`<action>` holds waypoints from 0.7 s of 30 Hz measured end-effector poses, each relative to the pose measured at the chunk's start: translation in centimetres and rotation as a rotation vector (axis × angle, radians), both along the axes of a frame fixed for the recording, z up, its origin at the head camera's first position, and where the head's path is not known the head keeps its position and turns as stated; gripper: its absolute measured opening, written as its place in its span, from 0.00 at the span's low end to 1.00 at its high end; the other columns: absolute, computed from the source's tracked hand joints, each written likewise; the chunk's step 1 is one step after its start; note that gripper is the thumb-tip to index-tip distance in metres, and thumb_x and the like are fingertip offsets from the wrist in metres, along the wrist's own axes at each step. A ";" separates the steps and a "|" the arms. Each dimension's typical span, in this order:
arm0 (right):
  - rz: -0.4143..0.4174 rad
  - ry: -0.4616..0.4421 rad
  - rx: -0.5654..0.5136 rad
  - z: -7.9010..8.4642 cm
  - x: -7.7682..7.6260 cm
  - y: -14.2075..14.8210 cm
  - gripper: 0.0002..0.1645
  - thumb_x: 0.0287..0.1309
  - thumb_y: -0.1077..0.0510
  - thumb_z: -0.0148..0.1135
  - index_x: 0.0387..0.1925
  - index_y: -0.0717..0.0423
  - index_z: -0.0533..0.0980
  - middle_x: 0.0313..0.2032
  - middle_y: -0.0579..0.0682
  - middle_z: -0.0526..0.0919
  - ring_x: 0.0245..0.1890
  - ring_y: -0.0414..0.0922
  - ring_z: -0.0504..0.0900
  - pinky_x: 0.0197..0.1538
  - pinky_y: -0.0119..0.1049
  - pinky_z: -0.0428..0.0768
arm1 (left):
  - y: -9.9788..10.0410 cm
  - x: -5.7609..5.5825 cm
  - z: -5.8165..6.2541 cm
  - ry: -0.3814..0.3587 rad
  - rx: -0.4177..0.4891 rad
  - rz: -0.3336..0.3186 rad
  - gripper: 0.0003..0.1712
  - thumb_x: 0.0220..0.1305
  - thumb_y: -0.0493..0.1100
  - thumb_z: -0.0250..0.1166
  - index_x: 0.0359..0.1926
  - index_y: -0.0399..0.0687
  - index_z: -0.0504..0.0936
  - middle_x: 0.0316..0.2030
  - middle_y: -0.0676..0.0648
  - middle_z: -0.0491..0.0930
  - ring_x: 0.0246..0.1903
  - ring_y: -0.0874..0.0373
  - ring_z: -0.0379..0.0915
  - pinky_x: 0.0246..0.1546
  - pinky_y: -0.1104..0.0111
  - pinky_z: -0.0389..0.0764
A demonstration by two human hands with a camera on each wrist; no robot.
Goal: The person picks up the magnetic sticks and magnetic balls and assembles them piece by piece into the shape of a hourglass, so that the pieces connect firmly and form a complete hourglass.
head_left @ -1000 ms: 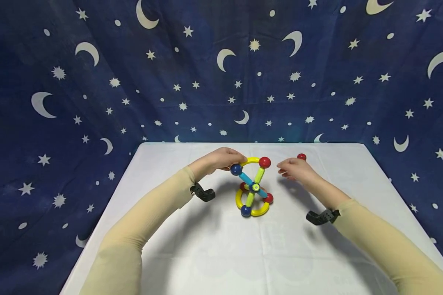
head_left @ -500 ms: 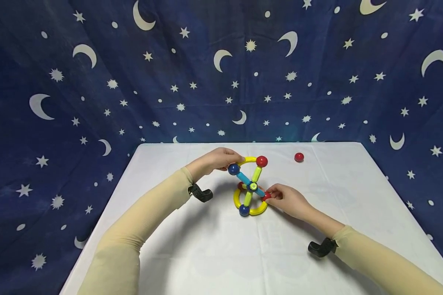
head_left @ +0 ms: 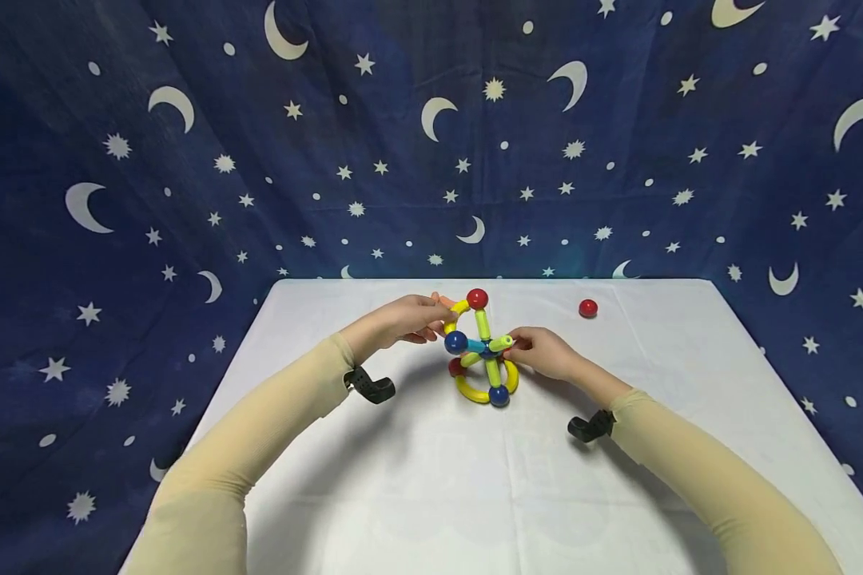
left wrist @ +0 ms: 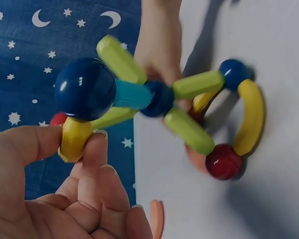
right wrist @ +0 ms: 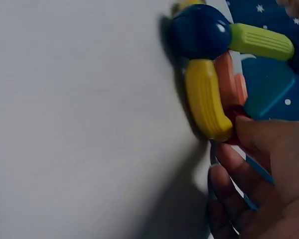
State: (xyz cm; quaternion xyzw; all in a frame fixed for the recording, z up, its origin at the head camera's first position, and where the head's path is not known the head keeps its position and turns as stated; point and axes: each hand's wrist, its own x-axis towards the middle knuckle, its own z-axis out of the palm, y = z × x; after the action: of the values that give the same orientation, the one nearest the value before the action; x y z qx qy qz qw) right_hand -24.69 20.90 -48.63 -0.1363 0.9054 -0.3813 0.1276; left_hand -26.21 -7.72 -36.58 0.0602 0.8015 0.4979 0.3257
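Note:
A magnetic ball-and-rod model stands on the white table, with a yellow curved rod (head_left: 472, 394) and balls in its base ring. Lime rods (head_left: 492, 372) and a turquoise rod (left wrist: 132, 94) meet at a blue centre ball (left wrist: 158, 99). In the left wrist view, my left hand (head_left: 407, 317) pinches the upper yellow curved rod (left wrist: 74, 139) below a blue ball (left wrist: 85, 89). A red ball (head_left: 478, 299) tops the model. My right hand (head_left: 546, 353) pinches a base red ball (right wrist: 234, 113), mostly hidden by its fingers.
A loose red ball (head_left: 587, 308) lies at the back right of the table (head_left: 403, 495). Orange pieces (right wrist: 226, 74) show behind the base, and another orange piece (left wrist: 157, 219) lies on the table. A star-patterned cloth (head_left: 374, 144) hangs behind.
My right hand has come from beside the loose red ball to the model's base. The model has turned, its top red ball shifting left; my left hand has kept its grip on the yellow rod.

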 end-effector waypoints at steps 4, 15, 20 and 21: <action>0.043 -0.031 -0.035 0.1 -1.5 -0.9 0.18 0.68 0.55 0.65 0.55 0.56 0.82 0.42 0.48 0.85 0.38 0.47 0.77 0.45 0.40 0.77 | -0.6 0.7 -0.3 -0.086 0.067 0.041 0.17 0.69 0.51 0.66 0.49 0.43 0.83 0.30 0.50 0.84 0.30 0.58 0.74 0.39 0.65 0.74; 0.046 -0.063 -0.036 0.3 -2.4 -1.9 0.22 0.68 0.55 0.64 0.61 0.56 0.80 0.49 0.51 0.86 0.44 0.46 0.80 0.53 0.43 0.79 | -0.9 1.6 -1.1 -0.223 0.217 0.167 0.17 0.70 0.51 0.66 0.52 0.44 0.81 0.28 0.53 0.85 0.28 0.59 0.75 0.37 0.68 0.75; -0.075 0.093 0.009 1.2 -2.3 0.3 0.19 0.70 0.54 0.61 0.57 0.56 0.82 0.43 0.53 0.86 0.38 0.48 0.80 0.41 0.43 0.78 | -1.3 1.7 -1.4 -0.218 0.228 0.189 0.17 0.71 0.51 0.66 0.51 0.44 0.81 0.28 0.53 0.84 0.28 0.59 0.75 0.36 0.68 0.76; -0.129 0.136 0.011 1.4 -2.4 1.1 0.18 0.70 0.54 0.60 0.57 0.55 0.82 0.43 0.53 0.86 0.37 0.49 0.80 0.40 0.43 0.77 | -1.4 1.7 -1.4 -0.215 0.228 0.192 0.17 0.71 0.51 0.66 0.51 0.44 0.81 0.28 0.52 0.84 0.28 0.59 0.75 0.36 0.68 0.76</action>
State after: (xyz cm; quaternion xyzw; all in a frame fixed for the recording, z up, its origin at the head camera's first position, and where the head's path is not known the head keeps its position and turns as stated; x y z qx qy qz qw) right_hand -27.09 22.00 -47.26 -0.1026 0.9210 -0.3736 0.0417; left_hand -24.47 -9.10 -38.00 -0.0336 0.7025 0.6180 0.3514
